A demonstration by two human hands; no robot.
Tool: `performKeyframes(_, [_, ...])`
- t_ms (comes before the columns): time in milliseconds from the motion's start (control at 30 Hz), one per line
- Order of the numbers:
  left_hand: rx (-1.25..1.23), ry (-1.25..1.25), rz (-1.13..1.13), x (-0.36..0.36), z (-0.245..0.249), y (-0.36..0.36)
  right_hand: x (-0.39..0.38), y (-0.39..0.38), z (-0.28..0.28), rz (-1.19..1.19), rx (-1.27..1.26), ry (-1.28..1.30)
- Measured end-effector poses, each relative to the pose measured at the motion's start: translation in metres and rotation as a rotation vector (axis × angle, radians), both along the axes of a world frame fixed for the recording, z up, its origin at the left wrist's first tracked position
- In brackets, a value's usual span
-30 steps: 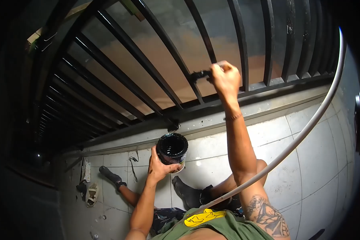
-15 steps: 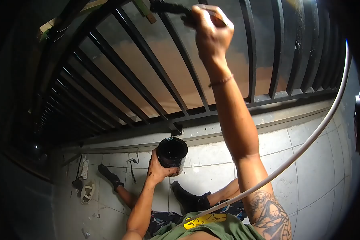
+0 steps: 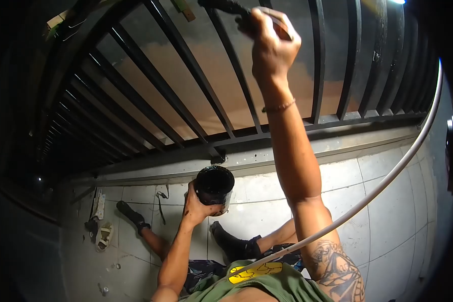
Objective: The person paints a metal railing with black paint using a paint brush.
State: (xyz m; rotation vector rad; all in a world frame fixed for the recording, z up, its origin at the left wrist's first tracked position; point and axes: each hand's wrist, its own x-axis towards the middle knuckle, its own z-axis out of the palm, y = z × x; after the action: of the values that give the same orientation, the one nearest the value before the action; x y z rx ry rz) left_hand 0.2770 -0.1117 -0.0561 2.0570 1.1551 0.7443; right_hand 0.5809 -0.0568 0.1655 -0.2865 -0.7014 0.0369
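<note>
My left hand [image 3: 198, 205] is wrapped around the side of a paint can [image 3: 223, 201], low in front of me above the floor. Dark, glossy paint coats the can's inside, and dark smears mark my thumb. Raised high and stretched forward, my right hand [image 3: 276, 43] grips a black-coated paintbrush [image 3: 231, 7]. The brush points left, and its tip overlaps the upper part of a black bar of the metal railing [image 3: 186, 65] at the top edge of the view.
A pale hose or cable [image 3: 377, 194] arcs across my right side. Below the railing runs a ledge [image 3: 256, 165]. On the tiled floor [image 3: 345, 221] are my legs, dark footwear [image 3: 232, 240], a sandal [image 3: 104, 236] and a dark strap [image 3: 161, 207]. Wooden pieces [image 3: 186, 11] show behind the bars.
My right hand with the paintbrush has shifted slightly right in view. The railing and floor sit a little higher in the view. My left hand still holds the can.
</note>
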Motion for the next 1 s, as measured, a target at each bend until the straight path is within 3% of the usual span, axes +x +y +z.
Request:
performKeyframes(67, [-0.015,-0.052,-0.017,-0.003,-0.003,0.001,-0.001,-0.001,-0.056,-0.109,-0.117,0.003])
performKeyframes(233, [-0.04,-0.04,-0.056,-0.006,-0.006,0.002,-0.03,-0.043,-0.234,0.07,-0.49,0.437])
performKeyframes(267, [-0.047,-0.038,-0.056,-0.007,-0.009,0.002,-0.035,-0.056,-0.242,0.001,-0.53,0.494])
performKeyframes(333, [-0.033,-0.042,-0.077,-0.008,-0.013,0.005,-0.036,-0.067,-0.22,-0.053,-0.446,0.434])
performKeyframes(400, [-0.046,-0.043,-0.08,-0.005,-0.008,0.003,-0.02,-0.061,-0.165,-0.214,-0.343,0.15])
performKeyframes(433, [-0.052,-0.055,-0.08,-0.003,-0.004,0.002,-0.014,-0.054,-0.128,-0.278,-0.338,0.148])
performKeyframes(467, [-0.049,-0.045,-0.084,-0.002,-0.002,0.001,-0.003,-0.036,-0.098,-0.278,-0.101,0.076])
performKeyframes(533, [0.007,-0.014,-0.066,-0.001,0.002,0.002,0.025,-0.01,-0.053,-0.447,-0.211,-0.141])
performKeyframes(567, [0.013,-0.008,-0.068,0.0,0.007,0.002,0.032,-0.005,-0.039,-0.376,-0.191,-0.233])
performKeyframes(600, [0.009,-0.02,-0.059,0.002,0.013,0.0,0.037,-0.002,-0.033,-0.304,-0.173,-0.325])
performKeyframes(667, [0.002,-0.029,-0.053,0.002,0.015,-0.001,0.046,-0.01,-0.045,-0.463,-0.385,-0.532])
performKeyframes(733, [-0.039,-0.104,-0.059,0.0,0.01,0.001,0.046,-0.035,-0.078,-0.433,-0.609,-0.566])
performKeyframes(800, [-0.067,-0.1,-0.07,0.0,0.006,0.002,0.044,-0.048,-0.121,-0.306,-0.621,-0.53])
performKeyframes(867, [-0.095,-0.09,-0.077,0.0,0.003,-0.001,0.05,-0.058,-0.141,-0.22,-0.803,-0.475])
performKeyframes(1000, [-0.051,-0.058,-0.085,0.008,0.007,-0.005,0.046,-0.052,-0.092,-0.365,-0.56,-0.435])
